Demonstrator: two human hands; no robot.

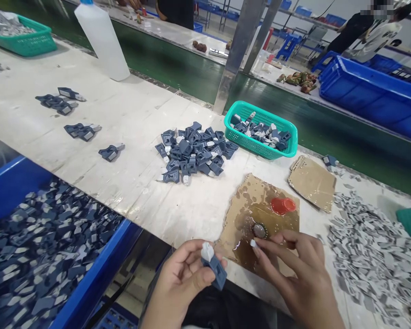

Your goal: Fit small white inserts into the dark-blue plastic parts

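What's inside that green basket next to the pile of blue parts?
The green basket holds small dark blue and white plastic parts, like those in the pile beside it. Its near wall hides how deep they lie.

The left hand (181, 278) comes up from the bottom edge with the palm turned toward the camera, its fingers curled and the thumb pressed across to pinch at the fingertips. The right hand (294, 269) reaches in from the lower right, back of the hand upward, with the thumb and forefinger drawn together in a fine pinch pointing left. The two hands are near each other, not touching.
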